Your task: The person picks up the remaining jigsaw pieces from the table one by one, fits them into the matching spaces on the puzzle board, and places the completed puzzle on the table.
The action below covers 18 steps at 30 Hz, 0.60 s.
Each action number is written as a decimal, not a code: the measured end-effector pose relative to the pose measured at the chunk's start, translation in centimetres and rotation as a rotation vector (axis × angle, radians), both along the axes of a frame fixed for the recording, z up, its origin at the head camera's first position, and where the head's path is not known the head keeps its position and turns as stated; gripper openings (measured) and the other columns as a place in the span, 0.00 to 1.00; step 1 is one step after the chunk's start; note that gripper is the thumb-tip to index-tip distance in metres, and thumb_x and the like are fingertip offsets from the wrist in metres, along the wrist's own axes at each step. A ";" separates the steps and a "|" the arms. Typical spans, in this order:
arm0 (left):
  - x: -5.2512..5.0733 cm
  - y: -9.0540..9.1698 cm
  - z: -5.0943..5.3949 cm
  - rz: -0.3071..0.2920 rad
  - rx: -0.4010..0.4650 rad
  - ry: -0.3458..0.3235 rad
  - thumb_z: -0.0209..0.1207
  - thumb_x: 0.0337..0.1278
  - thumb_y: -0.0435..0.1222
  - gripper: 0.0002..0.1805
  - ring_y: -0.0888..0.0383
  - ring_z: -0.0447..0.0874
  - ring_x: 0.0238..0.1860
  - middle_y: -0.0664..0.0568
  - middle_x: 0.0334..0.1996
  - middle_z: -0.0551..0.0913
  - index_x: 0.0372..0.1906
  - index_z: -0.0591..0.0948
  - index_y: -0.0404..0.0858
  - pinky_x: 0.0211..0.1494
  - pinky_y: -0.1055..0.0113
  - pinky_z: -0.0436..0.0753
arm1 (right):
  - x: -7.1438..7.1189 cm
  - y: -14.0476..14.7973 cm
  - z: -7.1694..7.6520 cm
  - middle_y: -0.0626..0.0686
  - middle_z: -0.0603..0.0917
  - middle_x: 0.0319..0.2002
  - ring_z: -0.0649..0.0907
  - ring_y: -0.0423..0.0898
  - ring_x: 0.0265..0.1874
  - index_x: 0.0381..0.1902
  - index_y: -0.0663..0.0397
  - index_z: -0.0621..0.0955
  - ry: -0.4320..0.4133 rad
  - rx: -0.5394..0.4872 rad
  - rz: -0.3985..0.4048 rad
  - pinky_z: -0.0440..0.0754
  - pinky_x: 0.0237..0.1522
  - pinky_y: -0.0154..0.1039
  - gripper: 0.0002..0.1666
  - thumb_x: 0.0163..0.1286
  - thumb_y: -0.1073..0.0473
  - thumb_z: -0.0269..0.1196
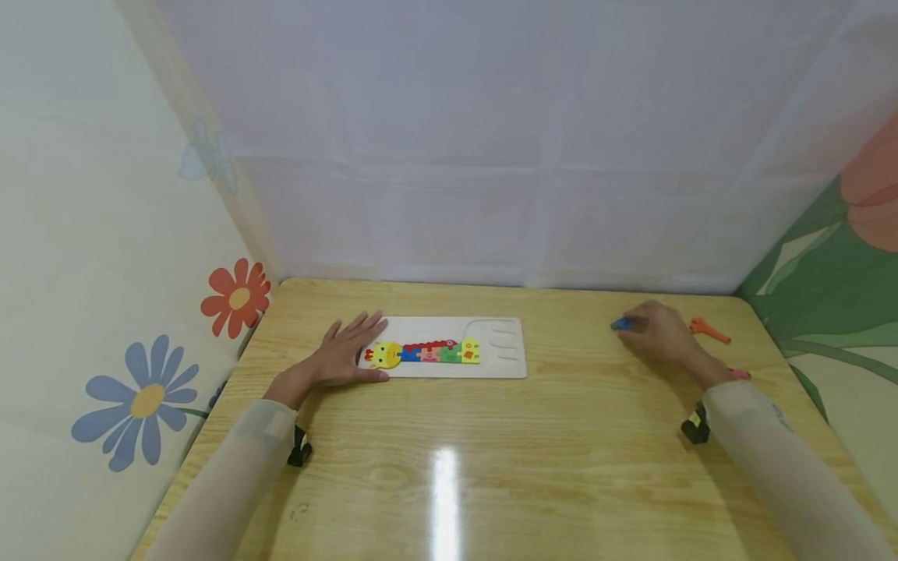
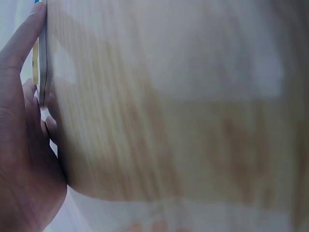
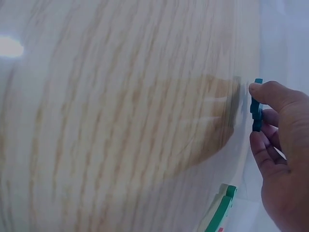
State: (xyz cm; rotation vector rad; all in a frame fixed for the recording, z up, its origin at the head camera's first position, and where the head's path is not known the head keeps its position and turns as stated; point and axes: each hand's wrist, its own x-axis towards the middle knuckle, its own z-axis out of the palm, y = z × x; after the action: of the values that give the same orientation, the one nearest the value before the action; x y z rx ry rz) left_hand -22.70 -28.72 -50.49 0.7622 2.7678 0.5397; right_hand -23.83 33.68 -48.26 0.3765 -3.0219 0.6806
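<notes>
A white puzzle board lies on the table, with a giraffe puzzle of joined coloured pieces in it. My left hand is spread over the board's left end, its fingers straight and the thumb along the near edge. To the right of the board, my right hand pinches a small blue puzzle piece between thumb and fingers. In the right wrist view this piece looks teal and stands on edge in the fingers.
An orange piece lies to the right of my right hand. A pink piece shows partly beside the right wrist. In the right wrist view a green piece shows at the bottom edge. White cloth hangs behind the table.
</notes>
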 end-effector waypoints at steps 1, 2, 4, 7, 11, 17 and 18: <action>0.0 0.0 0.0 0.000 0.001 -0.001 0.67 0.59 0.66 0.61 0.40 0.35 0.87 0.47 0.88 0.44 0.87 0.50 0.44 0.80 0.30 0.30 | 0.0 0.0 0.0 0.74 0.83 0.54 0.84 0.70 0.52 0.58 0.74 0.84 -0.002 0.000 -0.001 0.81 0.55 0.66 0.29 0.66 0.58 0.76; 0.0 0.0 0.0 0.001 0.000 0.000 0.66 0.60 0.66 0.61 0.41 0.35 0.87 0.47 0.88 0.43 0.87 0.50 0.45 0.80 0.30 0.30 | 0.0 -0.1 0.1 0.74 0.83 0.54 0.84 0.70 0.52 0.58 0.74 0.84 -0.004 -0.002 -0.004 0.82 0.55 0.66 0.29 0.66 0.58 0.76; 0.0 0.0 0.0 0.003 -0.003 -0.002 0.66 0.59 0.67 0.61 0.41 0.35 0.87 0.48 0.88 0.43 0.88 0.50 0.45 0.80 0.30 0.31 | 0.0 -0.2 0.2 0.75 0.83 0.55 0.84 0.71 0.52 0.58 0.74 0.84 -0.003 -0.006 -0.009 0.82 0.55 0.66 0.30 0.66 0.58 0.77; -0.1 0.0 0.0 0.004 -0.007 -0.004 0.66 0.59 0.67 0.61 0.41 0.35 0.87 0.48 0.88 0.43 0.88 0.50 0.45 0.80 0.30 0.30 | 0.0 -0.2 0.2 0.75 0.83 0.55 0.84 0.71 0.52 0.58 0.74 0.84 0.002 -0.012 -0.013 0.82 0.54 0.66 0.30 0.65 0.58 0.77; -0.2 -0.1 -0.1 0.002 -0.006 -0.002 0.67 0.59 0.66 0.62 0.40 0.35 0.87 0.48 0.88 0.43 0.88 0.50 0.45 0.80 0.30 0.30 | -0.1 -0.3 0.3 0.74 0.83 0.54 0.85 0.70 0.50 0.56 0.73 0.85 0.021 -0.025 -0.013 0.83 0.53 0.66 0.29 0.63 0.58 0.78; -0.1 -0.1 -0.1 -0.001 -0.006 0.001 0.67 0.60 0.66 0.61 0.41 0.35 0.87 0.48 0.88 0.43 0.88 0.50 0.45 0.80 0.31 0.30 | 0.2 -0.8 0.6 0.75 0.83 0.53 0.86 0.70 0.49 0.56 0.74 0.85 0.039 -0.037 0.011 0.84 0.51 0.65 0.29 0.63 0.59 0.78; -0.1 -0.1 -0.1 -0.001 -0.008 0.002 0.67 0.60 0.66 0.61 0.40 0.35 0.87 0.48 0.88 0.43 0.88 0.50 0.45 0.80 0.31 0.31 | 0.3 -0.8 0.7 0.75 0.83 0.53 0.86 0.70 0.49 0.56 0.74 0.85 0.042 -0.035 0.017 0.84 0.51 0.65 0.29 0.63 0.59 0.78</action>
State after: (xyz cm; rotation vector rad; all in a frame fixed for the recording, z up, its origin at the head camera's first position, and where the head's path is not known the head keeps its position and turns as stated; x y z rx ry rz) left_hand -22.79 -28.80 -50.56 0.7624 2.7699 0.5283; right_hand -23.57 32.84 -47.60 0.4108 -2.9664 0.7170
